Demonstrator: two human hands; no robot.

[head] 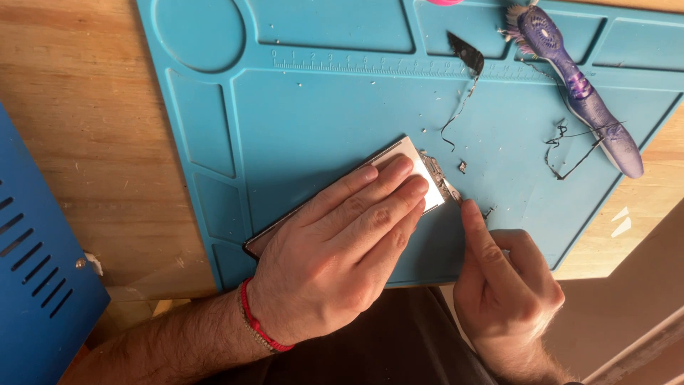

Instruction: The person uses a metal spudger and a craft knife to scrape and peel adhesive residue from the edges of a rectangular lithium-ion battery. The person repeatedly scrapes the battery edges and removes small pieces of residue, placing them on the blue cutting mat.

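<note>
A flat phone-like panel (417, 158) with a white back lies tilted on the blue silicone work mat (313, 121). My left hand (342, 249) lies flat on it, fingers together, pressing it down. My right hand (502, 274) is curled, its index finger stretched to the panel's right edge, where a thin metal strip (443, 180) runs. A small tool may be in that hand, but it is hidden. A red cord bracelet sits on my left wrist.
A purple toothbrush (581, 89) lies at the mat's upper right, beside curled black adhesive strips (570, 146). A dark shard (467, 53) rests by the mat's ruler marks. A blue metal box (35, 271) stands at the left on the wooden table (85, 128).
</note>
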